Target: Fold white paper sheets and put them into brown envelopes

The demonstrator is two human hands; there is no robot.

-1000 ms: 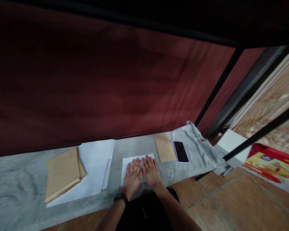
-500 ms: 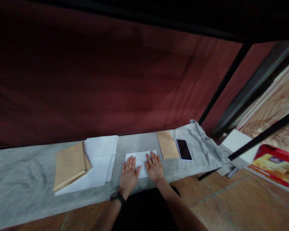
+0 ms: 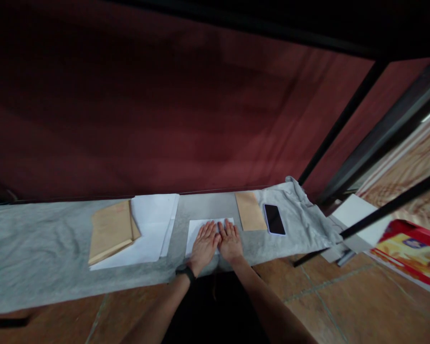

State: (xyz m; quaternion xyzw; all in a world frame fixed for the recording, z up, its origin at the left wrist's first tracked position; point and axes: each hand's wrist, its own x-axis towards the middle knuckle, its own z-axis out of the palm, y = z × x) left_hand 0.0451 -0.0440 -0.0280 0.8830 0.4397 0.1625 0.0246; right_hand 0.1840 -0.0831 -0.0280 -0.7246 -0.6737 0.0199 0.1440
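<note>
A small white sheet of paper (image 3: 192,235), perhaps folded, lies flat on the grey cloth (image 3: 204,205) in front of me. My left hand (image 3: 205,246) rests palm down on its middle, fingers stretched out, a dark band at the wrist. Close beside it, my right hand (image 3: 230,242) presses flat on the paper's right part. The two thumbs nearly meet, and both hands cover much of the sheet. Just right of the paper is a brown envelope (image 3: 251,212), with a phone (image 3: 274,220) beyond it.
To the left, several brown envelopes (image 3: 111,227) lie over larger white sheets (image 3: 152,229). A dark red panel (image 3: 165,134) rises behind the cloth. Black metal bars (image 3: 344,122) stand at the right, near a white box (image 3: 358,220) and a red and yellow box (image 3: 412,253) above the tiled floor.
My left hand has slid right across the paper, close to my right hand, uncovering the sheet's left side. My right hand stays on the paper. The view has shifted slightly.
</note>
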